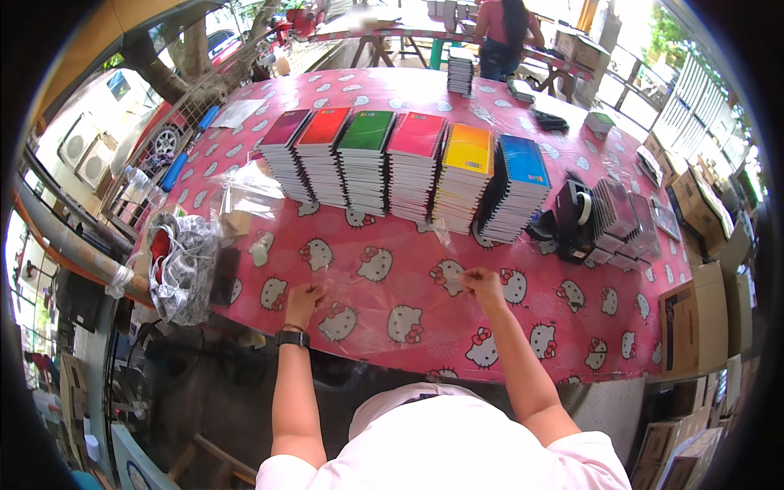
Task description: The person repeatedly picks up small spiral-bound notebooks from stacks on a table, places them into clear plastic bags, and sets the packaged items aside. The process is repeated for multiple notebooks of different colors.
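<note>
A thin clear plastic sheet stretches over the near part of the table, its outline hard to make out. My left hand pinches it at one side, a dark watch on the wrist. At its other side my right hand is closed on it with thumb and fingers. Beyond the hands stands a row of tall stacks of spiral notebooks: purple, red, green, pink, yellow and blue. Neither hand touches these stacks.
A pink patterned cloth covers the table. At right are a black tape dispenser, more notebooks and cardboard boxes. A silvery crumpled bag lies at the left edge. A person stands at the far side.
</note>
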The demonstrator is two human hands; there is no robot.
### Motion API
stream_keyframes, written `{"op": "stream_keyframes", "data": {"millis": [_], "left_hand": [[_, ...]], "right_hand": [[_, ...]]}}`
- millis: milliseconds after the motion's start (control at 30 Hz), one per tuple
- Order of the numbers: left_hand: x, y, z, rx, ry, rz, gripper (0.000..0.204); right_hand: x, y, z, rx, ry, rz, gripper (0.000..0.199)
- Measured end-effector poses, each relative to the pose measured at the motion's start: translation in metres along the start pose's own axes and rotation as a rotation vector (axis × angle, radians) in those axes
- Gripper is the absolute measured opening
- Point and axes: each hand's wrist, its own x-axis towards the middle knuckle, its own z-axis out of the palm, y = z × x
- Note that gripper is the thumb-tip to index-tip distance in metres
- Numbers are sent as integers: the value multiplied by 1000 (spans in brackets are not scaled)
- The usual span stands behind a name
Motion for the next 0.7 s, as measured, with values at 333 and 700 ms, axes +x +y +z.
{"op": "stream_keyframes", "data": {"millis": [333, 700], "left_hand": [[50, -17, -1, 87, 34, 339, 31], [66, 5, -7, 284, 26, 303, 33]], "right_hand": [[9, 23, 10, -432, 361, -242, 25], [13, 11, 50, -422, 323, -335, 14]]}}
